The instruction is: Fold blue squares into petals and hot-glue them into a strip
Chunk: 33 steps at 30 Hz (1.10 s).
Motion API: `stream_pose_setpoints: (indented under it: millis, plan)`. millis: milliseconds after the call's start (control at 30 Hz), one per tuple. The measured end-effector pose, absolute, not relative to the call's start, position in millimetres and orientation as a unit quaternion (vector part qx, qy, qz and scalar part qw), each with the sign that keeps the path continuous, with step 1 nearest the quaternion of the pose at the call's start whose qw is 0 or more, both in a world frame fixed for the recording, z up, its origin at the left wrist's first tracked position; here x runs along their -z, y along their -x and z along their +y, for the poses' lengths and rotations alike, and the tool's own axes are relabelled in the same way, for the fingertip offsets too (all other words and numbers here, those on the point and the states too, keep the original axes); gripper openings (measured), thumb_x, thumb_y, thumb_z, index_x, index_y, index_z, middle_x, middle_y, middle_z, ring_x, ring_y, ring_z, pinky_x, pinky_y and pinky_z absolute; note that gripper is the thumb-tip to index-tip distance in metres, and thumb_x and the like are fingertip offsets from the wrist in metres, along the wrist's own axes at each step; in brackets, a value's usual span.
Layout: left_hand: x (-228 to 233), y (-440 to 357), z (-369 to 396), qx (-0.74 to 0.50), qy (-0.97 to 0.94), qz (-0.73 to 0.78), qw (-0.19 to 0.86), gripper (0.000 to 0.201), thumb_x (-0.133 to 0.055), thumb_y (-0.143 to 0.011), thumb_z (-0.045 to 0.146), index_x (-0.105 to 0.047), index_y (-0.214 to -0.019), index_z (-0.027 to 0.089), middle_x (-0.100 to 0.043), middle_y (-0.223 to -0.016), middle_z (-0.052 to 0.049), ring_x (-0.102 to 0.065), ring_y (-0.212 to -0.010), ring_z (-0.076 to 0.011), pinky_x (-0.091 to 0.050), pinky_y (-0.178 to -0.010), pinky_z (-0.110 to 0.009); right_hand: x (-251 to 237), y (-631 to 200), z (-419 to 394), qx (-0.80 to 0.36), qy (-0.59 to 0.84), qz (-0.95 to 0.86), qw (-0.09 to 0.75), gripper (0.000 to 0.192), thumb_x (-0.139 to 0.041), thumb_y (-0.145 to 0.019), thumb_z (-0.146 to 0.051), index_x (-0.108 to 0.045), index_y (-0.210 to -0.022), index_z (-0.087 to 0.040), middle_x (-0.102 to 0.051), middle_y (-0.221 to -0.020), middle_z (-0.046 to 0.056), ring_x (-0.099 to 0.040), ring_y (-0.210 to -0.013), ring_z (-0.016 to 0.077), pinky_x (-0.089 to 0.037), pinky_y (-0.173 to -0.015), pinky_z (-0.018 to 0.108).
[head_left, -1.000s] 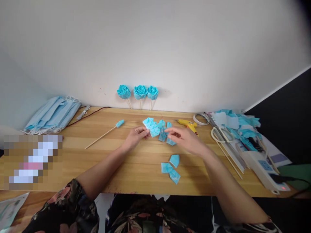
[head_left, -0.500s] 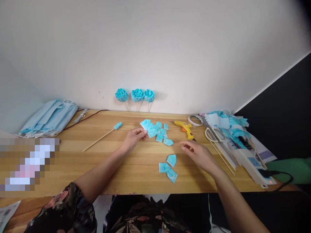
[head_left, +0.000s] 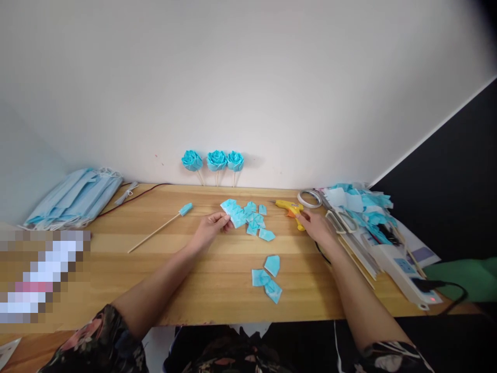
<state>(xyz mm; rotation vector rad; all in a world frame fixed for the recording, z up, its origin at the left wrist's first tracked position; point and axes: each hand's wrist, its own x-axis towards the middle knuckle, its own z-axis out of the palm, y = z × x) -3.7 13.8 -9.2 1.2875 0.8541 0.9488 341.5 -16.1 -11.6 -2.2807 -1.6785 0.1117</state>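
Over the desk, beside loose pieces, my left hand pinches a blue strip; right of them, my half-closed right hand touches the glue gun, grip unconfirmed.

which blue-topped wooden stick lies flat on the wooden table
The thin wooden stick with a small blue fabric bud, left of the left hand; the other three bear full blue roses, propped against the white wall.
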Motion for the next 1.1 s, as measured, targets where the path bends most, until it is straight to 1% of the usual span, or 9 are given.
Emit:
stream_pose_setpoints:
  millis: [133, 267, 367, 500, 600, 700, 800, 933, 1100]
  plan:
    - [10.9, 2.6, 14.0, -0.410, -0.558, 0.367, 0.621, 0.037, -0.062, -0.077, 0.050, -0.062, -0.069, 0.014, -0.060, -0.067, -0.002, -0.049, -0.061, -0.0106, -0.039, -0.063, -0.024, 16.0, -345.3, -10.3, -0.107, 0.797, -0.566, 0.180, 0.023, -0.059, -0.078, -0.037, -0.069, -0.084, -0.018, -0.071, -0.077, 0.009, -0.064, -0.066, 0.0221, -0.045, -0.054, 0.028]
    - [10.5, 2.1, 13.9, -0.411, -0.558, 0.357, 0.626, 0.037, -0.061, -0.078, 0.050, -0.061, -0.070, 0.014, -0.060, -0.067, -0.001, -0.050, -0.062, -0.0109, -0.040, -0.064, -0.024, 15.2, -350.6, -13.7, -0.173, 0.780, -0.554, 0.233, 0.031, -0.054, -0.080, -0.039, -0.067, -0.096, -0.017, -0.071, -0.084, 0.008, -0.063, -0.065, 0.0176, -0.047, -0.046, 0.023]
    - [9.4, 2.1, 13.7, -0.413, -0.554, 0.353, 0.631, 0.037, -0.061, -0.077, 0.050, -0.060, -0.070, 0.014, -0.059, -0.066, -0.001, -0.050, -0.062, -0.0110, -0.041, -0.064, -0.025, 9.6, -351.1, -21.9, -0.233, 0.747, -0.533, 0.323, 0.038, -0.057, -0.078, -0.045, -0.068, -0.101, -0.017, -0.071, -0.088, 0.008, -0.064, -0.069, 0.0188, -0.049, -0.047, 0.024]
    - [9.3, 1.6, 14.0, -0.416, -0.548, 0.347, 0.637, 0.038, -0.062, -0.077, 0.051, -0.059, -0.069, 0.014, -0.059, -0.065, -0.001, -0.051, -0.062, -0.0109, -0.041, -0.065, -0.025, -5.2, -341.7, -38.1, -0.274, 0.676, -0.480, 0.487, 0.043, -0.069, -0.071, -0.045, -0.068, -0.108, -0.023, -0.070, -0.104, 0.008, -0.064, -0.091, 0.0255, -0.054, -0.063, 0.031]
    - [11.2, 1.3, 14.6, -0.419, -0.543, 0.349, 0.639, 0.039, -0.061, -0.077, 0.053, -0.058, -0.070, 0.014, -0.058, -0.065, 0.000, -0.052, -0.061, -0.0110, -0.041, -0.065, -0.025, -17.4, -328.8, -54.6, -0.261, 0.617, -0.447, 0.593, 0.042, -0.068, -0.074, -0.044, -0.064, -0.113, -0.030, -0.067, -0.112, 0.004, -0.061, -0.102, 0.0249, -0.054, -0.074, 0.034]
    - [13.2, 1.2, 14.8, -0.420, -0.540, 0.348, 0.641, 0.040, -0.061, -0.077, 0.054, -0.056, -0.071, 0.015, -0.058, -0.065, 0.000, -0.052, -0.061, -0.0107, -0.041, -0.065, -0.025, -24.6, -313.0, -70.5, -0.362, 0.573, -0.465, 0.570, 0.040, -0.066, -0.074, -0.046, -0.064, -0.109, -0.028, -0.067, -0.096, 0.007, -0.063, -0.079, 0.0224, -0.052, -0.057, 0.032]
    - [13.9, 1.3, 14.2, -0.411, -0.546, 0.343, 0.645, 0.040, -0.060, -0.078, 0.055, -0.056, -0.072, 0.015, -0.058, -0.065, 0.000, -0.053, -0.061, -0.0106, -0.041, -0.065, -0.025, -26.2, -294.5, -77.2, -0.477, 0.547, -0.433, 0.535, 0.035, -0.069, -0.070, -0.045, -0.063, -0.098, -0.024, -0.061, -0.071, 0.003, -0.053, -0.053, 0.0149, -0.040, -0.040, 0.026]
    - [11.9, 1.9, 12.8, -0.391, -0.560, 0.332, 0.651, 0.040, -0.058, -0.080, 0.054, -0.056, -0.072, 0.015, -0.058, -0.066, 0.000, -0.053, -0.063, -0.0107, -0.042, -0.067, -0.025, -29.7, -272.8, -66.5, -0.491, 0.558, -0.390, 0.544, 0.031, -0.074, -0.067, -0.040, -0.056, -0.083, -0.022, -0.059, -0.070, 0.001, -0.053, -0.057, 0.0138, -0.040, -0.042, 0.023]
    - [9.5, 2.3, 12.1, -0.386, -0.565, 0.323, 0.654, 0.040, -0.058, -0.081, 0.054, -0.056, -0.073, 0.015, -0.058, -0.066, 0.000, -0.054, -0.063, -0.0108, -0.043, -0.067, -0.025, -42.0, -257.3, -46.1, -0.460, 0.559, -0.450, 0.523, 0.031, -0.075, -0.068, -0.037, -0.056, -0.088, -0.021, -0.061, -0.077, 0.000, -0.054, -0.061, 0.0118, -0.043, -0.052, 0.024]
